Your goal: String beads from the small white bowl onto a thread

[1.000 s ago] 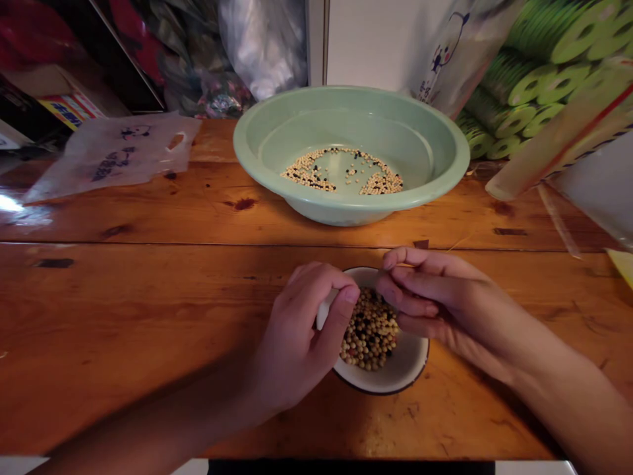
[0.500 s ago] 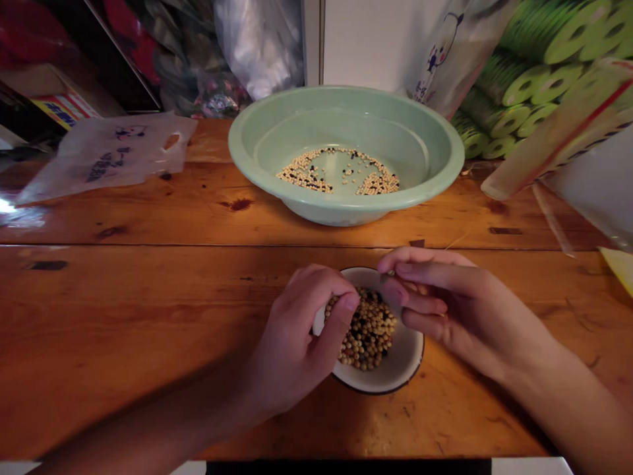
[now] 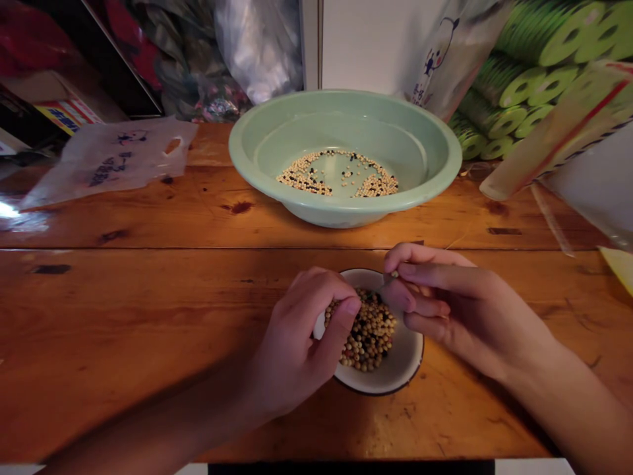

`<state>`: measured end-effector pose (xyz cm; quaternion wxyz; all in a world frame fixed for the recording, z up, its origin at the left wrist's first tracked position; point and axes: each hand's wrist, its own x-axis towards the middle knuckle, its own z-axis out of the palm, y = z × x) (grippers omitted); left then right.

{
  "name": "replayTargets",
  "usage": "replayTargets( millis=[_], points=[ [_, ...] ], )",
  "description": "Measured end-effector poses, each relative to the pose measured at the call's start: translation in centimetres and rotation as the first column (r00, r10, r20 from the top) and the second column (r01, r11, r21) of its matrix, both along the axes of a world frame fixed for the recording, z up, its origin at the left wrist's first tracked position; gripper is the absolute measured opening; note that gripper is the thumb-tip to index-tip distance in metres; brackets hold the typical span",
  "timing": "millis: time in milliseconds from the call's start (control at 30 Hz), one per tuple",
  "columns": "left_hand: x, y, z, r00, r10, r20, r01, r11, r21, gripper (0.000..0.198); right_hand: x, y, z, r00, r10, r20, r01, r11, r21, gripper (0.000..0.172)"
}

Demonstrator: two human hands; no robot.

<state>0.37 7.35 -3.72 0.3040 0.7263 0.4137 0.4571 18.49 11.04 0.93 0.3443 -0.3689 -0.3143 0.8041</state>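
Observation:
A small white bowl [image 3: 406, 363] with a dark rim stands on the wooden table below both hands. Tan, brown and black round beads [image 3: 368, 336] are heaped in it. My left hand [image 3: 309, 330] is over the bowl's left side, thumb and forefinger pinched together; whatever is between them is too small to make out. Above the bowl's right rim, my right hand [image 3: 438, 290] pinches one pale bead [image 3: 394, 274] between thumb and forefinger, its other fingers curled. Behind the hands sits a green basin [image 3: 346, 214], where small cream and black beads lie scattered on the bottom.
A flat plastic bag [image 3: 113, 155] lies at the table's left back. On the right are stacked green spools [image 3: 524, 86] and a clear plastic packet [image 3: 554, 138] with a red stripe. The wooden tabletop [image 3: 148, 316] ends at a front edge close to me.
My right fingers have shifted slightly, and the pale bead at their tips shows more plainly. My left hand keeps its pinch in nearly the same place.

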Motion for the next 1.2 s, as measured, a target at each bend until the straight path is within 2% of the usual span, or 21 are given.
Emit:
replayTargets(
  millis=[200,533,667,867,933,1067,1133,1200],
  points=[
    [-0.1,-0.1,0.1,1.0,0.001,-0.016,-0.001,1.0,0.002,0.012,0.1,0.0,-0.2,0.999,0.029,-0.045,-0.03,0.999,-0.012,0.012],
    [0.0,-0.1,0.3,1.0,-0.009,-0.02,0.009,1.0,-0.008,0.012,0.0,0.1,-0.1,0.999,0.032,0.017,-0.033,0.999,0.043,0.006],
    [0.0,-0.1,0.4,1.0,0.008,-0.017,-0.008,1.0,-0.008,0.012,0.1,-0.1,-0.3,0.998,0.037,0.053,-0.042,0.993,0.106,0.007],
    [-0.1,-0.2,0.2,0.997,0.069,-0.034,-0.07,0.997,-0.022,0.014,0.1,-0.4,-0.9,0.986,-0.006,0.164,-0.049,0.942,0.331,0.007],
    [-0.2,-0.1,0.2,0.996,0.079,-0.043,-0.08,0.996,-0.028,0.015,0.0,-0.4,-1.1,0.986,0.015,0.166,-0.072,0.938,0.34,0.005],
    [-0.1,-0.1,0.2,0.997,0.071,-0.038,-0.072,0.997,-0.02,0.015,-0.2,-0.3,-1.3,0.986,0.045,0.158,-0.091,0.951,0.295,0.012],
    [0.0,0.0,0.3,0.997,0.067,-0.034,-0.067,0.998,-0.01,0.014,-0.3,-0.3,-1.3,0.982,0.032,0.186,-0.091,0.944,0.316,0.005],
    [0.0,0.0,0.3,0.998,0.057,-0.042,-0.057,0.998,-0.01,0.015,-0.3,-0.3,-1.2,0.976,0.006,0.218,-0.085,0.931,0.354,0.009]
  ],
)
